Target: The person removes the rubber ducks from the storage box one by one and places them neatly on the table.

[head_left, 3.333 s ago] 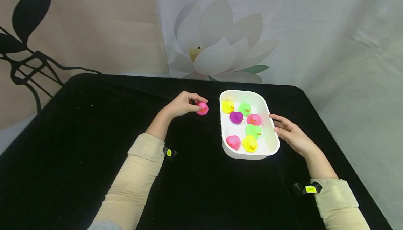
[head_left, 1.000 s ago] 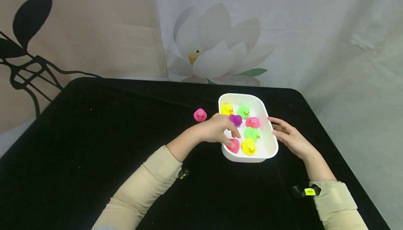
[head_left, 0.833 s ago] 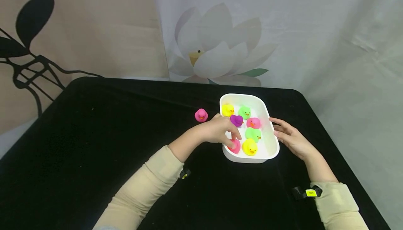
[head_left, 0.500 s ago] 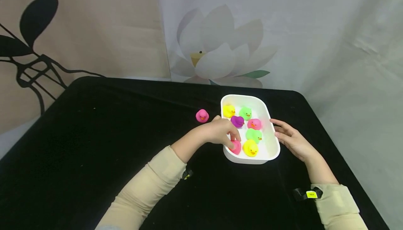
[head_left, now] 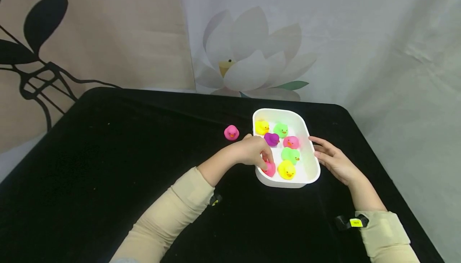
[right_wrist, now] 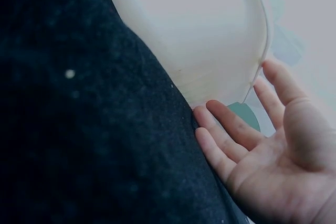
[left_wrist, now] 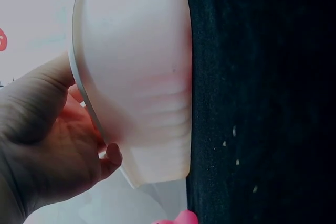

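Observation:
A white plastic tray (head_left: pixel 312 171) stands on the black cloth with several rubber ducks in it. My left hand (head_left: pixel 248 151) reaches over its left rim, and thumb and fingers pinch a pink duck (head_left: pixel 270 169) in the near left corner. From the left wrist, the tray wall (left_wrist: pixel 142 77) hides that duck. Beside it sits a yellow duck (head_left: pixel 287 170), with a green duck (head_left: pixel 290 155) just behind. My right hand (head_left: pixel 335 158) rests against the tray's right side; in the right wrist view its fingers (right_wrist: pixel 231 119) are extended, touching the wall.
A darker pink duck (head_left: pixel 231 133) sits on the black cloth (head_left: pixel 144 135) left of the tray. Purple (head_left: pixel 271 139), light pink (head_left: pixel 291 142), yellow (head_left: pixel 261 127) and green (head_left: pixel 281 130) ducks fill the tray's far half. A printed curtain (head_left: pixel 252 35) hangs behind the table.
My left hand set the darker pink duck down left of the tray, then moved right and toward me into the tray. Its fingers have closed on the near pink duck. My right hand stayed put.

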A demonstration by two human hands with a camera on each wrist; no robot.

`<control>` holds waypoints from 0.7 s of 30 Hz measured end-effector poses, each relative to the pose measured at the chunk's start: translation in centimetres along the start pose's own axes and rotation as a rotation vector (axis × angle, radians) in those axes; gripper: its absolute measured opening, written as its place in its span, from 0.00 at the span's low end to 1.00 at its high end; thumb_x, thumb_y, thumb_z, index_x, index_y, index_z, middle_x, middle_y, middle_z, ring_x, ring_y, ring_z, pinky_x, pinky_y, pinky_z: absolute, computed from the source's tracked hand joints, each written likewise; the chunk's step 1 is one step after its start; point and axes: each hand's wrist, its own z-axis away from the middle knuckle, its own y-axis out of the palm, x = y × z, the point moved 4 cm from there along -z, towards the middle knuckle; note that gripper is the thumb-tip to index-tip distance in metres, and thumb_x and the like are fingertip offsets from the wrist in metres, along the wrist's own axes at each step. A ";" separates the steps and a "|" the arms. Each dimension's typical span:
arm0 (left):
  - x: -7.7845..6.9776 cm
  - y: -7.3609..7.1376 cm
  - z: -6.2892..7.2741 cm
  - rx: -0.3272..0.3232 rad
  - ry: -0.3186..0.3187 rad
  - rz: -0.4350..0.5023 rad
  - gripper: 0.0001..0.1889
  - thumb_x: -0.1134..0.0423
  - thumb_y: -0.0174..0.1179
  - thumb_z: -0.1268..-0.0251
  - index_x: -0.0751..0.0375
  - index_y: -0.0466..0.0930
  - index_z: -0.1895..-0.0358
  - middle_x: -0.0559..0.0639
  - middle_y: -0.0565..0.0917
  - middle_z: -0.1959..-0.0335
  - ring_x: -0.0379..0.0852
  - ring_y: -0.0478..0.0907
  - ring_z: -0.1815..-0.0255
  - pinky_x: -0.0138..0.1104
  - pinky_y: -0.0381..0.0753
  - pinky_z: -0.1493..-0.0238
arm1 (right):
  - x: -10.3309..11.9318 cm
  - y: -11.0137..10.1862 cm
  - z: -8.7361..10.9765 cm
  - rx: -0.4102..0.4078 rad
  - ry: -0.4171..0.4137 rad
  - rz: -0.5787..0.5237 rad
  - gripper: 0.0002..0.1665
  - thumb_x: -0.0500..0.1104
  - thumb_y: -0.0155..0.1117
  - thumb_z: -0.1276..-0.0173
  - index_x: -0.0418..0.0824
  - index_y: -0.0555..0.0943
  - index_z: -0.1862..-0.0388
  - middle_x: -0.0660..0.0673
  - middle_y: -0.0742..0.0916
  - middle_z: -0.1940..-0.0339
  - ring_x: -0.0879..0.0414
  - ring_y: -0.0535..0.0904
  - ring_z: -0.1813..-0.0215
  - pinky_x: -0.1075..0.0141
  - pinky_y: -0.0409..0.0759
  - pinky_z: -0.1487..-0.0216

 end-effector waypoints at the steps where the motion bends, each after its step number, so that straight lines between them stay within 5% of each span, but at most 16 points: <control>1: 0.0 0.0 0.0 -0.005 0.004 0.000 0.13 0.55 0.73 0.50 0.48 0.88 0.58 0.35 0.80 0.73 0.36 0.73 0.63 0.33 0.66 0.56 | 0.0 0.0 0.0 0.002 -0.001 0.000 0.31 0.42 0.53 0.26 0.43 0.59 0.26 0.35 0.71 0.37 0.58 0.78 0.47 0.66 0.74 0.47; 11: -0.4 -1.0 0.1 -0.107 0.088 -0.011 0.15 0.56 0.72 0.48 0.52 0.88 0.55 0.35 0.83 0.71 0.36 0.77 0.61 0.35 0.66 0.54 | 0.2 0.0 0.1 0.000 -0.009 -0.008 0.31 0.42 0.53 0.25 0.43 0.59 0.26 0.41 0.73 0.38 0.58 0.78 0.46 0.65 0.75 0.47; 21: -1.1 -3.6 1.6 -0.288 0.177 0.147 0.14 0.62 0.72 0.47 0.57 0.88 0.55 0.41 0.85 0.66 0.43 0.77 0.61 0.27 0.76 0.63 | 0.1 0.0 0.1 0.009 -0.016 -0.003 0.31 0.41 0.52 0.25 0.42 0.59 0.26 0.39 0.72 0.37 0.58 0.78 0.46 0.65 0.74 0.47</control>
